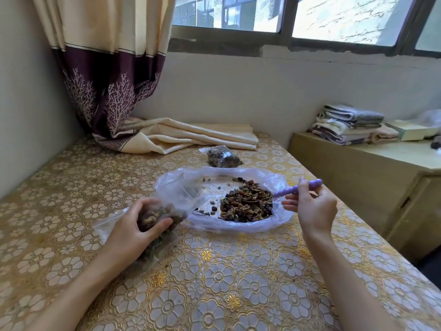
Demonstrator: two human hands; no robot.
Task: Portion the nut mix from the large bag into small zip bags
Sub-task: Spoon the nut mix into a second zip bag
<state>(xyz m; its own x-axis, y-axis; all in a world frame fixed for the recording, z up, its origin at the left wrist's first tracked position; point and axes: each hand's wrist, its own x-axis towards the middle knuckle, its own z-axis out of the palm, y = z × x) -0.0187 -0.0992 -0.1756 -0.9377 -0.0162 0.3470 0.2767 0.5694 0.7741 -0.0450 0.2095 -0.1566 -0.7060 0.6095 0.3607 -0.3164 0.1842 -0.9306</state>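
The nut mix (245, 206) is still lying heaped in the opened large bag (224, 223) mid-table, while the left hand (133, 225) is gripping a part-filled small zip bag (155, 235), the right hand (312, 206) is pinching a purple spoon (298, 187), and one filled zip bag (223, 157) is lying beyond.

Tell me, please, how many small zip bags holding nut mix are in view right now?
2. One small zip bag is gripped by the left hand beside the large bag; the other small bag lies farther back, near the curtain. More may be hidden.
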